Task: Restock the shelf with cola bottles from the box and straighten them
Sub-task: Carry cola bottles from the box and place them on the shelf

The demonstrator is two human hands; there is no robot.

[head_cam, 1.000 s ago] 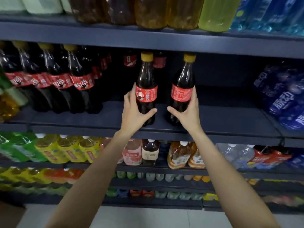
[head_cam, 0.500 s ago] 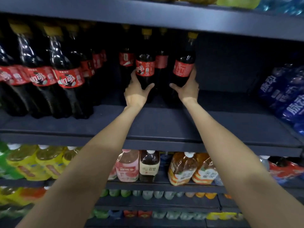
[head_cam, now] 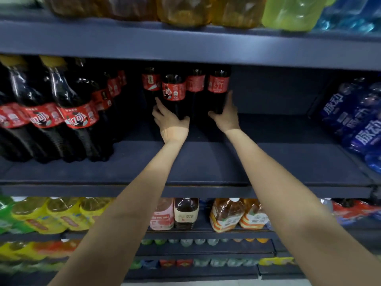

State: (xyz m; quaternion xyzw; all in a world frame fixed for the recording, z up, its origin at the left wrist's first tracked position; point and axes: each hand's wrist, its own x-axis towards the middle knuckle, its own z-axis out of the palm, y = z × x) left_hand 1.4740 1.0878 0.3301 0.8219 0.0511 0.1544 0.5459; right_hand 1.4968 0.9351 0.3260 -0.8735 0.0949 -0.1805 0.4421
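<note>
Now seating two cola bottles deep on the middle shelf

We reach both arms far into the dark shelf (head_cam: 206,162), each hand on one bottle. Left hand (head_cam: 172,122) wraps the lower body of the left cola bottle (head_cam: 174,93), thumb on its right side, fingers curled round its left. Right hand (head_cam: 225,116) holds the right cola bottle (head_cam: 219,87) low down, thumb across the front, fingers running up its right flank. Both bottles stand upright near the back, close against two more cola bottles behind them; caps are hidden under the upper shelf edge.

For a clean placement, we judge that the bases should sit flat on the board before we let go, with the red labels turned to face front; the left label already reads forward, the right one looks rotated. Slide rather than lift, so the neighbours behind are not knocked.

Pose: forearms nearly straight, converging inward, wrists level with the bottle bases. A row of larger cola bottles (head_cam: 78,112) stands to the left, well apart from our pair. The box is not in view
</note>
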